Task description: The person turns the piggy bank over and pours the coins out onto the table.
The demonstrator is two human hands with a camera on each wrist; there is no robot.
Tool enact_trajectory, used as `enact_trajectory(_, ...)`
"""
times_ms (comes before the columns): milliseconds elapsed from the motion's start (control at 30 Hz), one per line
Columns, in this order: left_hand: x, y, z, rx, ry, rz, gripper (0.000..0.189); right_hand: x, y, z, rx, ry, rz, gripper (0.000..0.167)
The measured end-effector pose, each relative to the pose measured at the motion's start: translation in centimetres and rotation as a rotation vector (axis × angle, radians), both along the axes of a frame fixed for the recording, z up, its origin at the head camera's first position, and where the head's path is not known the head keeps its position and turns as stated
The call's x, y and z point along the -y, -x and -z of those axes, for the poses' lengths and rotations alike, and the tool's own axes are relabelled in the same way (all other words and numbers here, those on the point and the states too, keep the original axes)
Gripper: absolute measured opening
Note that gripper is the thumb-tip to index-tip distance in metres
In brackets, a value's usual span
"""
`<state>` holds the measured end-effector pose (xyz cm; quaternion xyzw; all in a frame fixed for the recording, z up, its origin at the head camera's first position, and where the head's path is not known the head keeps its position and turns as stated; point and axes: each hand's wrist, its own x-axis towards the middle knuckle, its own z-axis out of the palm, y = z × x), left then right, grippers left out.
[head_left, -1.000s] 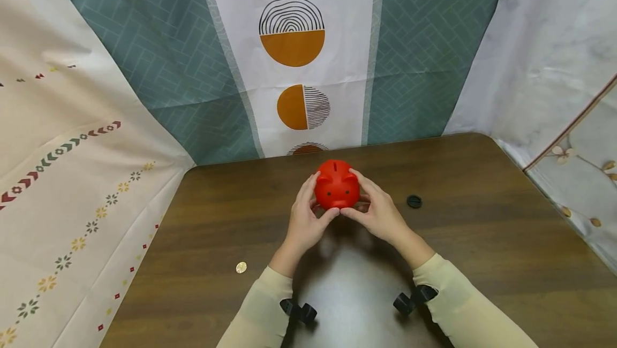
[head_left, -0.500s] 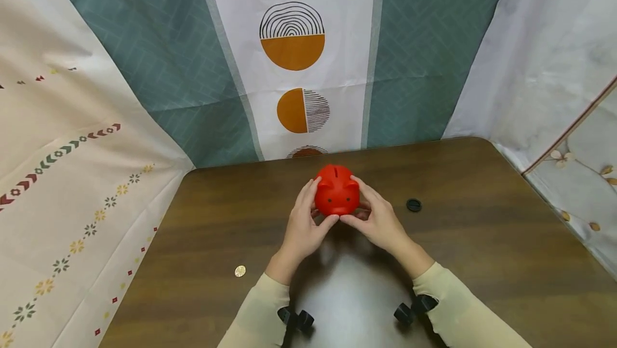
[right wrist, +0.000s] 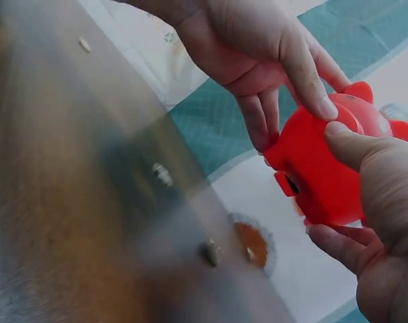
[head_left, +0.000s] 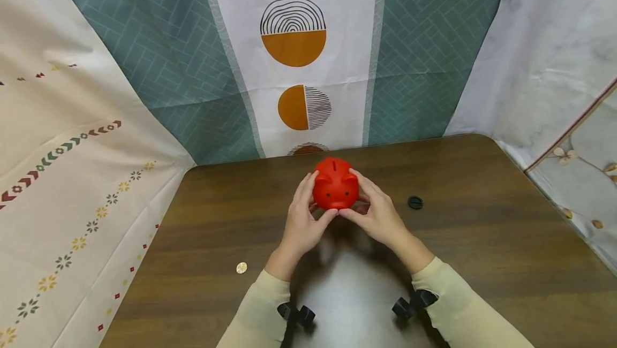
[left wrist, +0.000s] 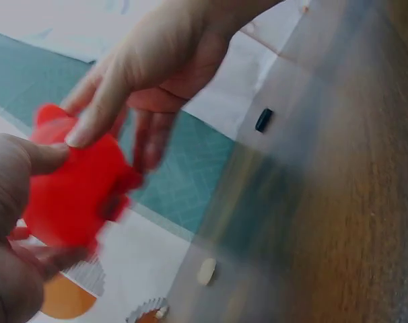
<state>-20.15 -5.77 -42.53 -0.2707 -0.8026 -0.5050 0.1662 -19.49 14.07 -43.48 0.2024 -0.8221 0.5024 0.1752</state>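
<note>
While both hands hold it up off the brown table (head_left: pixel 482 262), 1 red piggy bank (head_left: pixel 336 184) shows mid head view, snout twd. the person, slot on top. L hand (head_left: pixel 302 219): fingers curved round its side, thumb pressed nr. snout. R hand (head_left: pixel 378 214): same grip, opp. side; whether thumb tips touch, can't tell. Dark opening (right wrist: pixel 293 184) in its underside, seen in R wrist view. 1 blk. disc (head_left: pixel 415 202), on tabletop, to R of hands. 1 gold-col. coin (head_left: pixel 241 267), flat on wood, L side, nr. the sleeve (head_left: pixel 262 305). Also 2 small pcs. (right wrist: pixel 162 175) on table, R wrist view, blurred, type unclear. Sleeves cream, w/ blk. wrist cams (head_left: pixel 306 316). Backdrop: patterned cloth (head_left: pixel 424 43), green & white, w/ part-orange circles.
</note>
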Motion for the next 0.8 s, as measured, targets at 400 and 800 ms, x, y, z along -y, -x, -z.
enact_trajectory(400,0.1,0.0,0.2,0.112,0.013,0.027,0.083,-0.4,-0.1,0.5,0.115,-0.023,-0.016,0.089)
enact_trajectory(800,-0.2,-0.6,-1.4,-0.098,-0.029,0.028,0.082,-0.4,-0.1,-0.5,-0.184,0.011,-0.005,0.090)
